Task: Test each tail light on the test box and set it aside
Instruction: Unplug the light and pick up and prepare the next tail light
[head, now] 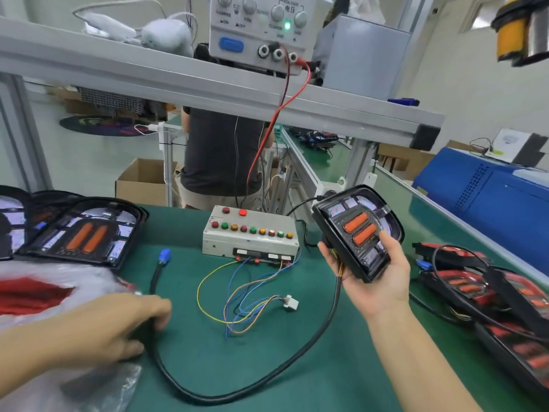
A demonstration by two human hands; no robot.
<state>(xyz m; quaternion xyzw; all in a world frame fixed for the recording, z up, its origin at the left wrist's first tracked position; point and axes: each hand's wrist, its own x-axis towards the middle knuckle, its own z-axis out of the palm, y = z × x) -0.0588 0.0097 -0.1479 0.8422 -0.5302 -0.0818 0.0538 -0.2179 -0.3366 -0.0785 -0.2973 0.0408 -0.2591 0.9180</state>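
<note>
Holding a tail light [358, 230] gripped in the right hand [375, 281], left hand [118, 325] pinching its black cable [237, 391], test box [249, 236] between.

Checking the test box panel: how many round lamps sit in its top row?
2, on the test box: a dark red lamp at left, a bright red lamp right of it. None look hidden.

power supply [258, 31] on upper shelf | cardboard box [139, 182] on floor | blue machine [487, 197] at right
</note>
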